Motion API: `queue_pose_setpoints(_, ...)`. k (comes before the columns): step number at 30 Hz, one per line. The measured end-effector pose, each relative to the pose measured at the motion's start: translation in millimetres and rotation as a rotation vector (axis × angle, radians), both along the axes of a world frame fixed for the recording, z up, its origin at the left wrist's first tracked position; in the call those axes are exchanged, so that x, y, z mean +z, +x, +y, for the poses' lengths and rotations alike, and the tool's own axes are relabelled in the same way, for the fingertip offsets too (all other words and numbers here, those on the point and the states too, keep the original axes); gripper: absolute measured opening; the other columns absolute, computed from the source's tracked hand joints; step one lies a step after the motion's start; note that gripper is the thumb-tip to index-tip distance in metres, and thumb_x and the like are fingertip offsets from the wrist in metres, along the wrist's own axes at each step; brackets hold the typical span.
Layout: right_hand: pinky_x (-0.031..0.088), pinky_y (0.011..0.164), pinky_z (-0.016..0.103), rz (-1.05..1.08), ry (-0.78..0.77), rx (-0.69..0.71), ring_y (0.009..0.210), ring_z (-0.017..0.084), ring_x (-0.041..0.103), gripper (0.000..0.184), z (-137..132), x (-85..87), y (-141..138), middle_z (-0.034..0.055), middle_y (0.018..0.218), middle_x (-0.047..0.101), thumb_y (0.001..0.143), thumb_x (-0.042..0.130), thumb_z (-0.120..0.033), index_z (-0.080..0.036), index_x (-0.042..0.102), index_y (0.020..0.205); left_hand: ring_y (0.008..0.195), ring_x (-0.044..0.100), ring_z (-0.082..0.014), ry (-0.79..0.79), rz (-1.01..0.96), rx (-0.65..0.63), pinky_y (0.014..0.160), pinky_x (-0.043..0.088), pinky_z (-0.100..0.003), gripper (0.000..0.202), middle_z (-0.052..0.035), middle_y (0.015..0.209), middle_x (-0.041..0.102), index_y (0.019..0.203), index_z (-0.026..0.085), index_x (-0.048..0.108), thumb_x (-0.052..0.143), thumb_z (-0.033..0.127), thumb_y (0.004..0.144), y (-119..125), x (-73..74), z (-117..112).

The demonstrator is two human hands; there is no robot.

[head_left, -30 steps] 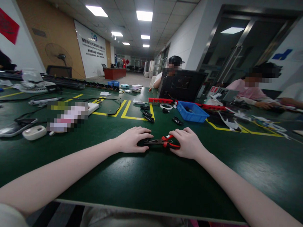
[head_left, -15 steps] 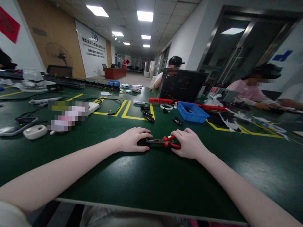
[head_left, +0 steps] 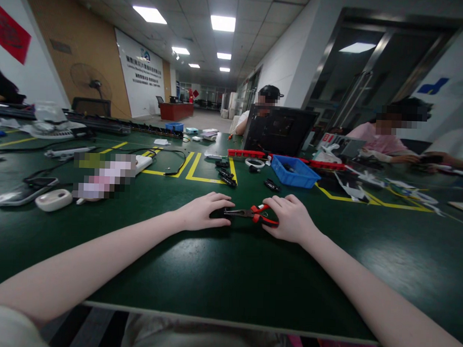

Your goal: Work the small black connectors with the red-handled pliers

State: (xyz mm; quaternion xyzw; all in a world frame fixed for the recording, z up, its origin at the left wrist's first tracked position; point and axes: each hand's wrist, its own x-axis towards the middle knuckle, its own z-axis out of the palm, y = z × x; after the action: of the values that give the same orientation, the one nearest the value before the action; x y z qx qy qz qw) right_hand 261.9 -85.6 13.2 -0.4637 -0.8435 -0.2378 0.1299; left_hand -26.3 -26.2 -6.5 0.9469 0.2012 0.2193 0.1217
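Note:
Red-handled needle-nose pliers (head_left: 253, 214) lie low over the green table (head_left: 228, 274), jaws pointing left. My right hand (head_left: 290, 219) is closed round their red handles. My left hand (head_left: 203, 212) is curled over a small black part (head_left: 217, 213) at the jaw tips, pinning it to the table. The part is mostly hidden under my fingers.
Beyond my hands lie several small black parts (head_left: 227, 176), a blue bin (head_left: 294, 171), a white tape roll (head_left: 253, 162) and a black computer case (head_left: 278, 130). Left are a white mouse-like device (head_left: 53, 199), a phone (head_left: 22, 190) and cables. People sit across the table and to the right.
Both hands and the pliers stay almost in place; the pliers and my right hand have shifted slightly up and to the right.

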Motion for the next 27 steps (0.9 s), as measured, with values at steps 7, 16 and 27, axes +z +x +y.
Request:
queue_pose_setpoints(7,0.036,0.077,0.038,0.011,-0.018,0.016,0.08,0.025,0.062,0.04,-0.8,1.5,-1.0,0.0125,0.097,0.07,0.077,0.06,-0.043,-0.014,0.061,0.105,0.125,0.05,-0.0256,-0.005,-0.011,-0.015,0.106,0.043,-0.043,0.049,-0.0114,0.137,0.052,0.134,0.023,0.051,0.06,0.045,0.091,0.0,1.0,-0.9)
queue_pose_setpoints(16,0.035,0.076,0.036,-0.055,-0.065,0.008,0.08,0.024,0.062,0.041,-0.1,1.3,-1.9,0.012,0.095,0.068,0.075,0.061,-0.043,-0.013,0.061,0.103,0.127,0.047,-0.0282,0.149,0.003,-0.055,0.107,0.042,-0.046,0.053,-0.013,0.144,0.044,0.133,0.021,0.052,0.067,0.038,0.085,-0.4,2.5,-4.0)
queue_pose_setpoints(27,0.037,0.083,0.039,0.023,0.019,0.019,0.086,0.026,0.063,0.042,1.5,1.7,2.3,0.0114,0.099,0.069,0.074,0.064,-0.041,-0.016,0.06,0.107,0.125,0.05,-0.0274,0.1,-0.062,-0.013,0.106,0.044,-0.046,0.048,-0.0126,0.141,0.047,0.132,0.023,0.052,0.063,0.039,0.088,0.4,1.3,-3.3)
